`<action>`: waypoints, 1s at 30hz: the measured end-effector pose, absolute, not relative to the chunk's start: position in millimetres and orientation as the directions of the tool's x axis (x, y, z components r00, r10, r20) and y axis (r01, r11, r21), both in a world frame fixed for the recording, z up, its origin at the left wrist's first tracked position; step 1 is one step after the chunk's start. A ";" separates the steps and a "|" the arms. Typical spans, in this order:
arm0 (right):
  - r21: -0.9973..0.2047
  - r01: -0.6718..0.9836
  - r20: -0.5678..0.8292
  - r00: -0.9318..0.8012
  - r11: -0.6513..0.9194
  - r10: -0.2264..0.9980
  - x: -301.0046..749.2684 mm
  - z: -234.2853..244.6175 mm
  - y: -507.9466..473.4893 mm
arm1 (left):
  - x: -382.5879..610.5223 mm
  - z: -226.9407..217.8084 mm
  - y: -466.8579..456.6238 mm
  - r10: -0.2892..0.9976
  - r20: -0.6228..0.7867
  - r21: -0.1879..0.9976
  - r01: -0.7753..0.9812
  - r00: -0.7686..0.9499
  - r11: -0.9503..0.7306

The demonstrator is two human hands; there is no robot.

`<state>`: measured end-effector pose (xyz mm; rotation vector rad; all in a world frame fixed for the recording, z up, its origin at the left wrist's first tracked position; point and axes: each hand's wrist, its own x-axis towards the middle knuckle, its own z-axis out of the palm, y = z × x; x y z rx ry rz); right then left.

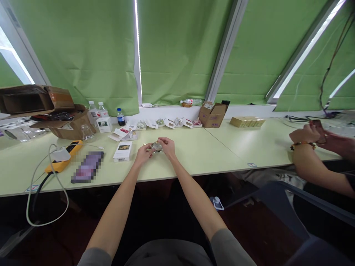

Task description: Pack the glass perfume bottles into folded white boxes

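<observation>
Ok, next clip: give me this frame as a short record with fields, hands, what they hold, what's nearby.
left hand: grips small clear round item from its left side
right hand: grips the same item from the right
nearest thing: white box, left of the hands on the table
further left: yellow power strip
other person: hands at far right, holding a dark flat object

pale table (pixel 222 147), white box (pixel 122 151), power strip (pixel 64 156)

Both hands, left hand (pixel 143 152) & right hand (pixel 167 146), grip small glass ornament (pixel 156 147) over table (pixel 210 151).
</observation>
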<state>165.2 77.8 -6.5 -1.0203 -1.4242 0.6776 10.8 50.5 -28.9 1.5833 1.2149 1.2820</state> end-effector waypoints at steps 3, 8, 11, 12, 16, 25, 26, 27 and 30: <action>-0.868 0.208 0.474 0.076 0.451 0.877 165.0 -4.6 74.6 | 10.5 -29.6 51.2 0.963 0.260 0.941 0.208 0.070 -0.269; -0.859 0.230 0.483 0.065 0.458 0.873 165.0 -1.6 69.3 | 10.3 -27.8 49.9 0.963 0.257 0.931 0.245 0.081 -0.269; -0.850 0.218 0.502 0.067 0.479 0.862 165.3 -1.0 67.8 | 10.4 -28.2 49.8 0.962 0.263 0.929 0.250 0.077 -0.274; -0.841 0.229 0.516 0.069 0.490 0.854 165.3 -0.8 67.3 | 10.3 -28.8 50.0 0.959 0.270 0.927 0.246 0.082 -0.282; -0.803 0.296 0.560 0.075 0.518 0.825 165.1 -0.6 64.5 | 9.3 -31.9 51.3 0.953 0.289 0.926 0.226 0.090 -0.302; -0.710 0.280 0.685 0.061 0.646 0.726 165.7 -9.2 69.4 | 9.5 -33.5 52.5 0.951 0.300 0.921 0.236 0.076 -0.309; -0.706 0.283 0.688 0.058 0.649 0.723 165.9 -10.1 70.1 | 9.8 -32.9 52.4 0.952 0.297 0.921 0.242 0.073 -0.306; -0.704 0.287 0.690 0.057 0.650 0.722 166.1 -10.9 70.7 | 10.1 -32.2 52.2 0.954 0.293 0.921 0.247 0.070 -0.301; -0.689 0.307 0.701 0.055 0.657 0.711 166.4 -12.5 72.6 | 10.8 -30.7 51.2 0.956 0.285 0.923 0.249 0.065 -0.292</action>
